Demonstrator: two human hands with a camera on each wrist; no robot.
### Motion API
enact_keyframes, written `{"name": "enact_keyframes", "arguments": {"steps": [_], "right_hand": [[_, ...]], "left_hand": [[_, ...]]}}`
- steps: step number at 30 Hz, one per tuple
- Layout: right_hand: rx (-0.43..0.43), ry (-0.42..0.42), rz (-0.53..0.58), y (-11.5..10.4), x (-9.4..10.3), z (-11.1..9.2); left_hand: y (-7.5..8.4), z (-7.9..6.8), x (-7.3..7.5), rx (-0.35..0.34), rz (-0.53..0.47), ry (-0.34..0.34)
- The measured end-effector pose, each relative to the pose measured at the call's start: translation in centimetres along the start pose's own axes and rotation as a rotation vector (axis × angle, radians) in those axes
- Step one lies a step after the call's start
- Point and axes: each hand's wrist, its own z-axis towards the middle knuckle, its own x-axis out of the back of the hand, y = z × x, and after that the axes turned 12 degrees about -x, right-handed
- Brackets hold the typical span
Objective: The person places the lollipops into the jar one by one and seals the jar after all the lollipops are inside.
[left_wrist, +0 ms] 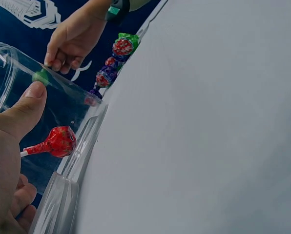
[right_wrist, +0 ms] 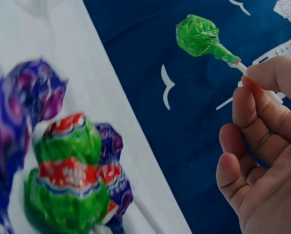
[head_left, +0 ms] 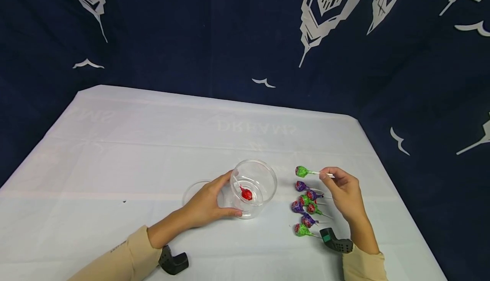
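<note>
While left hand [head_left: 206, 206] is gripping clear cup [head_left: 253, 187] holding red lollipop [head_left: 246, 194], right hand [head_left: 344, 194] is pinching green lollipop [head_left: 302, 171] stick, head pointing left, just far of lollipop pile [head_left: 306, 206].

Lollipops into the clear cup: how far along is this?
Early. One red lollipop lies in the clear cup, which the left hand steadies. The right hand pinches a green lollipop by its stick. A cluster of lollipops remains on the table.
</note>
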Motion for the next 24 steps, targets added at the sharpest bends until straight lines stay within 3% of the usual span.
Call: {"name": "enact_keyframes", "arguments": {"steps": [10, 24], "right_hand": [[-0.012, -0.005, 0.241, -1.5, -0.4, -0.6], [0.066, -0.016, 0.302, -3.7, -1.4, -1.6]], "left_hand": [[0.2, 0.0, 0.1, -0.007, 0.004, -0.003], [0.2, 0.0, 0.1, 0.003, 0.002, -0.004]]}}
